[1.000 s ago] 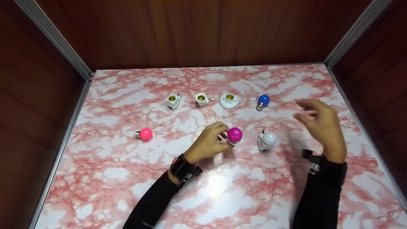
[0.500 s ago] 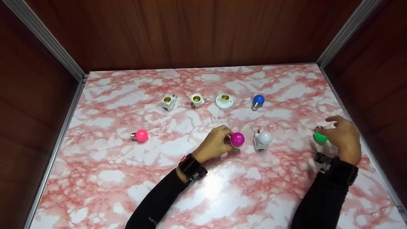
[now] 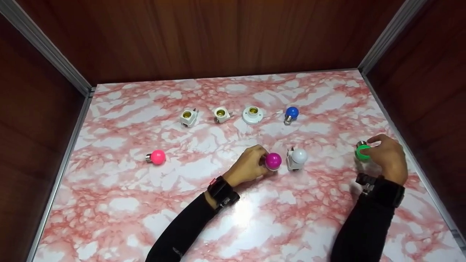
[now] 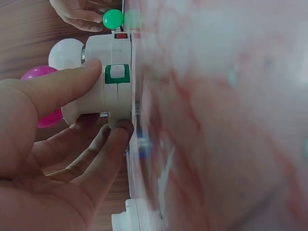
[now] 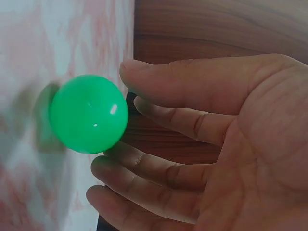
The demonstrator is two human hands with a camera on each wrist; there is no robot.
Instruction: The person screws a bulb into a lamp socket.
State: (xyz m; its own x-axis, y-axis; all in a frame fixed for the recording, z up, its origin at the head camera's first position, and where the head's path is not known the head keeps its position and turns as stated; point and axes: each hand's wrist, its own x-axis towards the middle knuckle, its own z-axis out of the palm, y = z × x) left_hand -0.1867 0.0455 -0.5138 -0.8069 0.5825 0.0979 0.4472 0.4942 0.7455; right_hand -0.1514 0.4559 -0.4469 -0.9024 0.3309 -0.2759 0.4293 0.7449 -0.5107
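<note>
My left hand (image 3: 249,165) grips a white plug-in lamp socket (image 4: 118,94) with a green-framed switch, standing on the table. The thumb lies along one side and the fingers along the other. A magenta bulb (image 3: 273,161) sits in that socket. Just right of it stands another plug-in socket (image 3: 292,163) bearing a white bulb (image 3: 300,155). At the table's right side my right hand (image 3: 389,156) is beside a loose green bulb (image 5: 89,114), fingers spread and loosely bent. In the right wrist view the thumb is apart from the bulb; whether a fingertip touches it I cannot tell.
Along the back stand two plug-in sockets, the left one (image 3: 188,118) and the middle one (image 3: 221,114), and a round base socket (image 3: 252,115). A blue bulb (image 3: 292,112) lies right of them. A pink bulb (image 3: 157,157) lies at the left. Wooden walls (image 3: 218,40) enclose the table.
My right hand has moved right and down to the green bulb, which first shows half a second ago. My left hand keeps its grip on the socket, which is now closer to the white-bulb one.
</note>
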